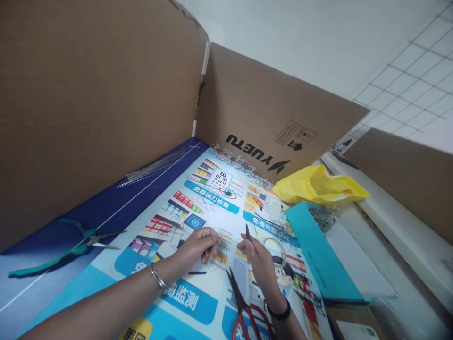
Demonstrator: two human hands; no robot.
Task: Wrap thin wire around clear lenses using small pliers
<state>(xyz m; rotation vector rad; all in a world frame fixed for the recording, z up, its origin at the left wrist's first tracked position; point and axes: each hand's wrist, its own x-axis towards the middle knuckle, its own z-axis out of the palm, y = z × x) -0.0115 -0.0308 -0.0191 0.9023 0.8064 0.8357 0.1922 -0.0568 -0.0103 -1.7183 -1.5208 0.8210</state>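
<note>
My left hand (201, 246), with a silver bangle at the wrist, is closed in a pinch over the printed sheet (198, 295). What it holds is too small and blurred to name. To its right, my right hand (261, 259) is closed around a slim tool with a dark pointed tip (248, 232); the rest of the tool is mostly hidden by the fingers. A loop of thin wire (283, 250) shows beside that hand. Red-handled scissors (240, 304) lie just left of my right wrist, blades pointing away from me.
Teal-handled pliers (88, 241) lie at left, near thin metal rods (155, 167). Cardboard panels (255, 108) wall the back and left. Small wire pieces (244, 163) line the far edge. At right are a yellow bag (314, 185) and a teal-and-white box (314, 255) with metal bits.
</note>
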